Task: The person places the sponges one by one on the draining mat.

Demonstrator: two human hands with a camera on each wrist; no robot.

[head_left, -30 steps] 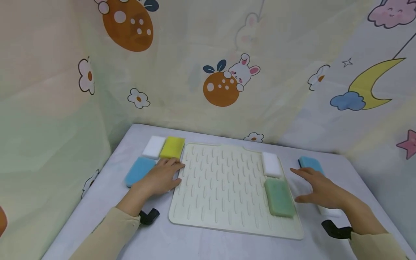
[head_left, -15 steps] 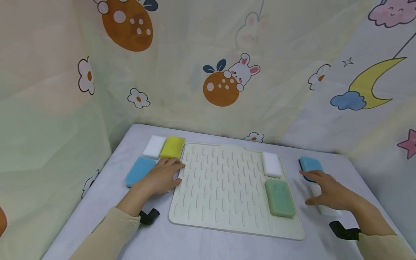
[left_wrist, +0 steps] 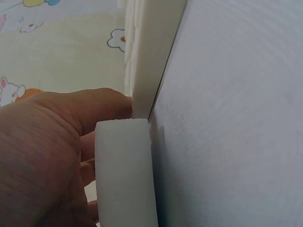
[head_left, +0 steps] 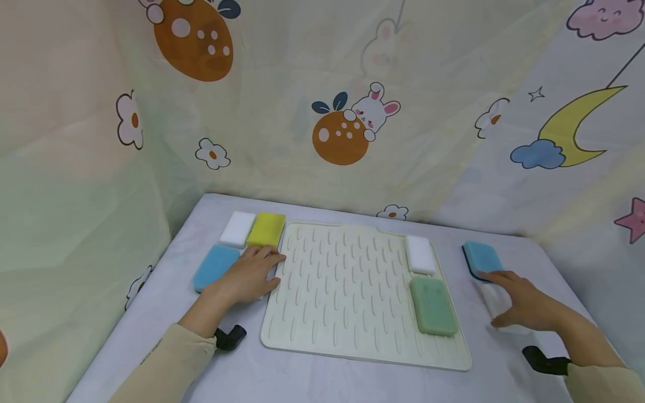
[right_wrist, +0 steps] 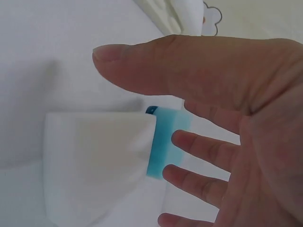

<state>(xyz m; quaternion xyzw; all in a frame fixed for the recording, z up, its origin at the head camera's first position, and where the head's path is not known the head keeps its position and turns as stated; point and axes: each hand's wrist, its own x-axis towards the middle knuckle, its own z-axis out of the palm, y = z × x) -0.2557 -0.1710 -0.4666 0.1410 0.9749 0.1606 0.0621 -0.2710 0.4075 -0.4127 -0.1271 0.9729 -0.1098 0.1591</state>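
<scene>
My left hand [head_left: 250, 275] rests at the left edge of a cream ridged mat [head_left: 347, 291], fingers relaxed. In the left wrist view its thumb touches the mat's edge, and a white sponge [left_wrist: 124, 175] lies beside the palm, mostly hidden in the head view. My right hand [head_left: 529, 305] is spread over another white sponge [head_left: 496, 299] right of the mat, thumb and fingers apart. The right wrist view shows that white sponge in front of the open palm, with a blue sponge [head_left: 482, 257] just beyond it.
On the mat's right side lie a white sponge [head_left: 420, 254] and a green sponge [head_left: 433, 307]. Left of the mat are a blue sponge [head_left: 215, 266], a white sponge [head_left: 237, 229] and a yellow sponge [head_left: 266, 229]. A patterned cloth [head_left: 277, 179] hangs behind the table.
My right hand has moved right, away from the mat's edge, and now reaches over the white sponge near the blue one. The left hand has stayed in place.
</scene>
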